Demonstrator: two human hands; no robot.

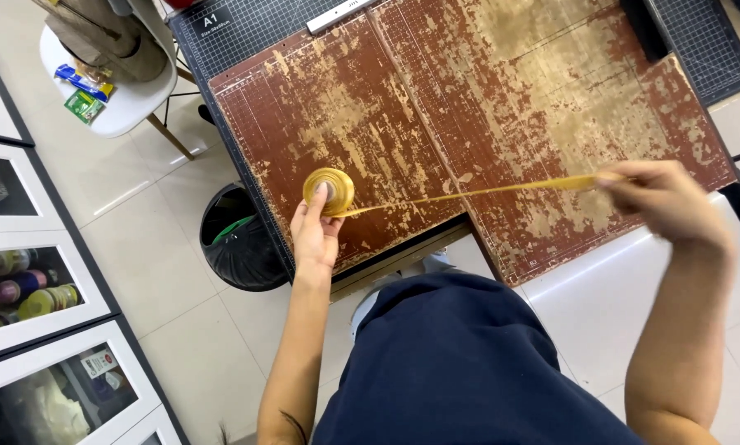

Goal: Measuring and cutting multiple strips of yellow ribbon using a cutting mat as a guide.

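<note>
Left hand (316, 231) gripping ribbon spool (329, 191), right hand (662, 202) pinching ribbon (469, 193)

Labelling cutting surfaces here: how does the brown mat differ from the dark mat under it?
The brown cutting mat is badly worn, with tan patches; the dark cutting mat looks clean, its white grid crisp. The brown one lies on top and the dark one shows only at the edges. Both carry grid lines.
</note>
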